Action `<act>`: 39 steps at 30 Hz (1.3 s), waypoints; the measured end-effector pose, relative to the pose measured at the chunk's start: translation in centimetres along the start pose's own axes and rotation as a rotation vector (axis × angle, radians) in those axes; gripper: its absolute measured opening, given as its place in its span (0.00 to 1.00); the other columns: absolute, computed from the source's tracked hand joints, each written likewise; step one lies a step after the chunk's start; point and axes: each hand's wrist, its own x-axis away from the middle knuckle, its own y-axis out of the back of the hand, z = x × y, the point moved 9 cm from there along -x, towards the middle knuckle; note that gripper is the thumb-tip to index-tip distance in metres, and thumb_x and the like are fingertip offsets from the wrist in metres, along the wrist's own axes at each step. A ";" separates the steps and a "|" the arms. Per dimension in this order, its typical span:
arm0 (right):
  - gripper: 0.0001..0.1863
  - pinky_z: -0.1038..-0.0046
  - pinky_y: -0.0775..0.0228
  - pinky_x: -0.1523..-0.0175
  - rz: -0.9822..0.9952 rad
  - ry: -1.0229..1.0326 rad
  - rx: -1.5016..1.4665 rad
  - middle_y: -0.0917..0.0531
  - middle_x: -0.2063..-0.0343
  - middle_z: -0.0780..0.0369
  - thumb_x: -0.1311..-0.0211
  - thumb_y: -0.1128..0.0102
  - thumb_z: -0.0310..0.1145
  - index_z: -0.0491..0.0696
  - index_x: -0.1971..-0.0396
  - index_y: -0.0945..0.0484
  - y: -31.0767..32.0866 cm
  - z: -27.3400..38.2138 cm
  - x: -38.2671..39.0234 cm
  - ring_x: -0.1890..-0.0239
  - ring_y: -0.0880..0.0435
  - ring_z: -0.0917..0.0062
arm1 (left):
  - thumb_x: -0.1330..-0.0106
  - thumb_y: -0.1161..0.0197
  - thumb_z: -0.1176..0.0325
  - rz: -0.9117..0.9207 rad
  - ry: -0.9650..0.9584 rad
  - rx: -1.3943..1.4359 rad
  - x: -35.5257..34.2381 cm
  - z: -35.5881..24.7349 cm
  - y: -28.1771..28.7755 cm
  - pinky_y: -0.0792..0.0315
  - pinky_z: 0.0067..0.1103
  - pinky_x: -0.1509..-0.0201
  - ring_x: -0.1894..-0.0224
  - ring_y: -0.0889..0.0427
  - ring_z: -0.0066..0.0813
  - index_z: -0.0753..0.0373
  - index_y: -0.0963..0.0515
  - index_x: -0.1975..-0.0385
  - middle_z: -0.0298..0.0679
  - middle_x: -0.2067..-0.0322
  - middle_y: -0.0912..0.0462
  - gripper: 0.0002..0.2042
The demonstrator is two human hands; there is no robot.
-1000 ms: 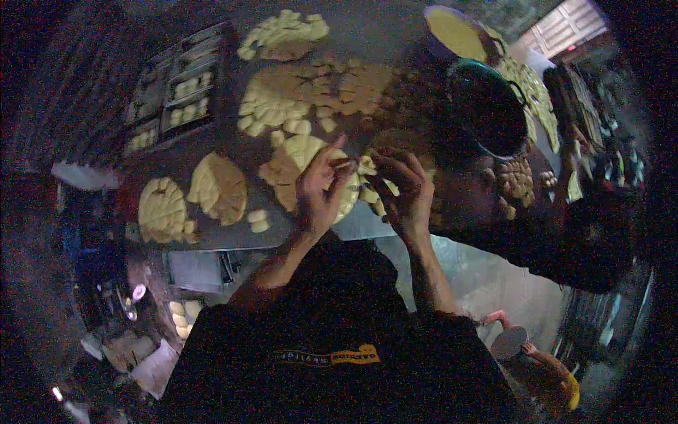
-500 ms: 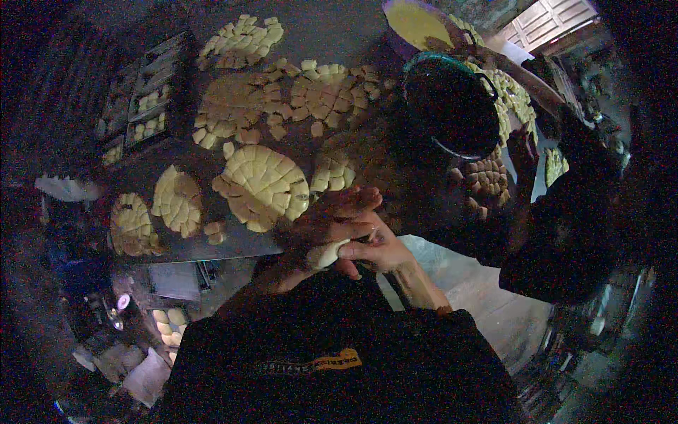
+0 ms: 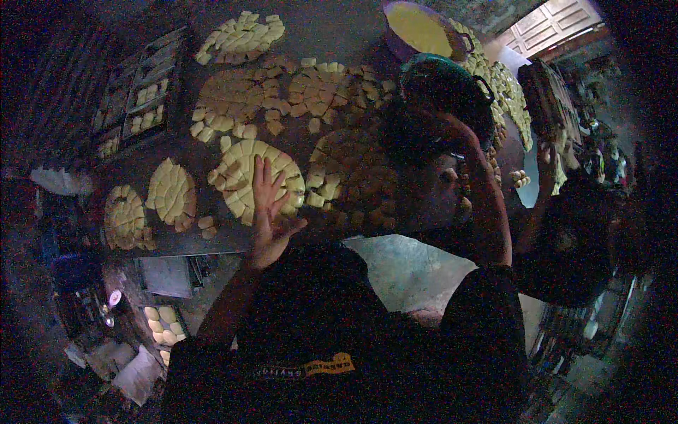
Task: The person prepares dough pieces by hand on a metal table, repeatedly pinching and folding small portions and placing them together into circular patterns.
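My left hand (image 3: 267,205) lies with its fingers spread over a round slab of pale dough (image 3: 236,169) that is cut into many pieces. Nothing is held in it. My right hand (image 3: 443,128) reaches across to the near side of a dark basin (image 3: 452,81) with a green rim. Its fingers are lost in the shadow there, so what they touch cannot be made out. Between the two hands, shaded dough pieces (image 3: 353,169) cover part of the table. Farther left lie two smaller cut dough slabs, one oval (image 3: 171,191) and one at the end (image 3: 126,218).
Behind the basin stands a purple tub (image 3: 421,30) with yellow contents. More dough pieces (image 3: 233,99) spread over the far table. Trays with dough balls (image 3: 147,120) stand at the left, another tray (image 3: 164,325) below the table. At the right a co-worker's arm (image 3: 545,166) reaches in.
My hands were together around a piece of dough; now they are apart. The left has gone forward onto the dough slab, the right to the basin. The co-worker's arm has moved back rightward.
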 end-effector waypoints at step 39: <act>0.29 0.62 0.27 0.35 -0.255 0.610 0.000 0.21 0.39 0.53 0.36 0.43 0.18 0.39 0.34 0.29 -10.7 53.6 14.5 0.45 0.18 0.56 | 0.29 0.38 0.77 -0.172 -0.083 -0.395 8.2 -1.9 16.9 0.25 0.32 0.39 0.43 0.20 0.37 0.63 0.27 0.37 0.45 0.43 0.22 0.20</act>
